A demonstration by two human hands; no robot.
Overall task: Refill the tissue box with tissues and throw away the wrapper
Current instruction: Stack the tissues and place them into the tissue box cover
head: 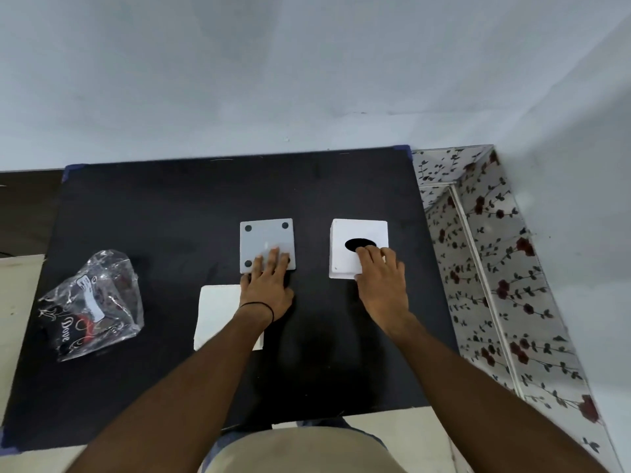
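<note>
A white square tissue box (355, 230) with a black oval hole in its top stands on the black mat (205, 199), right of centre. My right hand (380, 278) grips its near edge, fingertips at the hole and thumb on the front side. To its left lies the box's flat grey base plate (266, 233) with black dots at its corners. My left hand (268, 285) holds the plate's near edge, fingers spread on top. A stack of white tissues (218, 312) lies nearer to me, partly under my left forearm. The clear plastic wrapper (92, 305) lies crumpled at the mat's left.
The mat covers most of the table against a pale wall. A surface with a floral pattern (495, 268) runs along the right side of the table. Bare light tabletop (20, 302) shows past the mat's left edge.
</note>
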